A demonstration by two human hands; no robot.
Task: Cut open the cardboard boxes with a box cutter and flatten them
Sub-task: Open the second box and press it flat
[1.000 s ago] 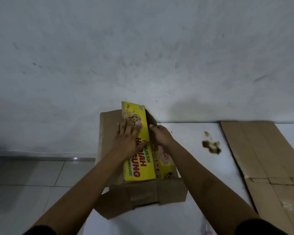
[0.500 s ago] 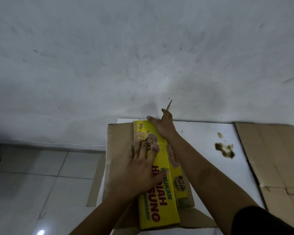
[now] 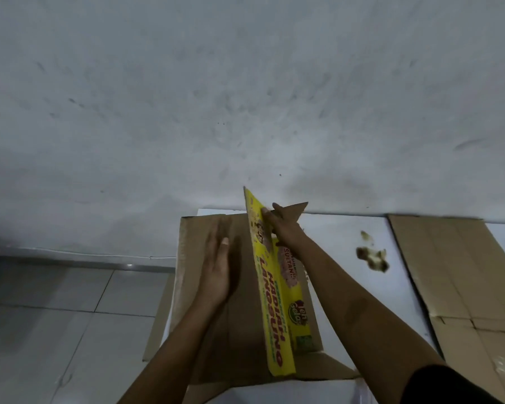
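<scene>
So the grey floor tiles [image 3: 56, 310] are sitting off to the left, beside the white table [image 3: 333, 237]. The cardboard box [image 3: 199, 252] is lying on that table, opened out with its plain brown inside showing. The left hand [image 3: 217, 272] is resting flat on the brown panel, fingers straight and together, holding nothing. Just right of those fingertips the yellow printed flap [image 3: 270, 301] is standing up on edge. The right hand [image 3: 283, 225] is pinching the flap's far end, fingers curled around it, a brown flap corner poking out beyond them. Can't see any box cutter. Further right there's a brown smudge [image 3: 372, 256], then flattened cardboard [image 3: 455, 272] lying flat.
</scene>
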